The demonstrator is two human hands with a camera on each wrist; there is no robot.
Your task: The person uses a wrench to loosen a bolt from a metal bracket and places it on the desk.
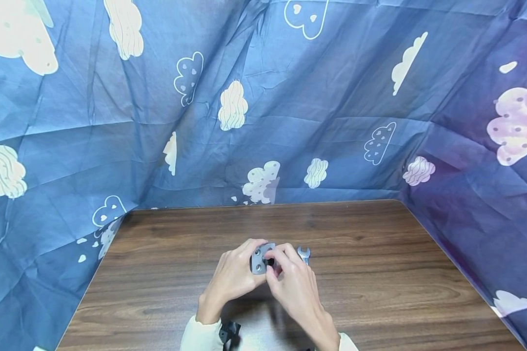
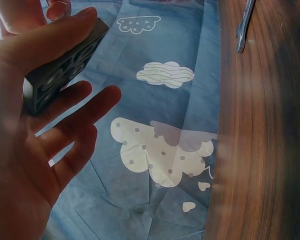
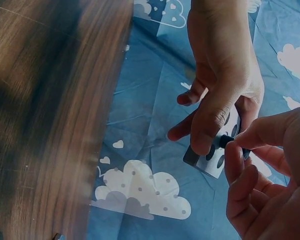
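My left hand (image 1: 233,274) grips a small grey metal block (image 1: 257,260) with several round holes in its face, held above the table. Its thumb lies along one edge of the block (image 2: 65,67) in the left wrist view. Between thumb and fingers my right hand (image 1: 295,280) pinches a black bolt-like piece (image 3: 225,140), set against the holed face of the block (image 3: 209,168). Whether the piece sits inside a hole is hidden by the fingertips. Just beyond the right hand lies an open-end wrench (image 1: 304,254), its handle partly covered.
The wooden table (image 1: 167,273) reaches back to a blue cloth (image 1: 228,161) printed with clouds, which hangs behind it and along both sides. A black strap piece (image 1: 230,332) is at the left wrist.
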